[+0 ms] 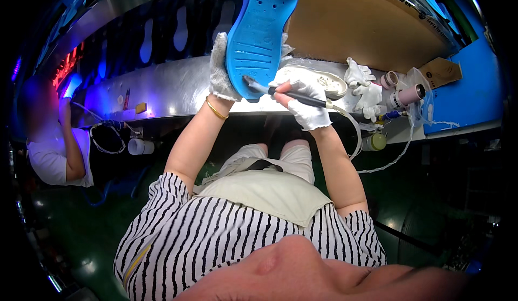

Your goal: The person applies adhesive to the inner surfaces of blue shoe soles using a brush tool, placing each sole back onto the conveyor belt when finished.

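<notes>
The left hand (220, 69), in a white glove, has its fingers clamped around the edge of a blue shoe sole (261, 28), tilting it upright so the underside faces the person. The right hand (303, 98), also gloved, has its fingers closed on a dark brush (280, 91) whose tip touches the sole's heel end, just beside the left fingers. Beyond the right fingers a white shoe (326, 82) lies on the metal surface (172, 88), with spare white gloves (364, 88) and tape rolls (407, 93) farther right.
</notes>
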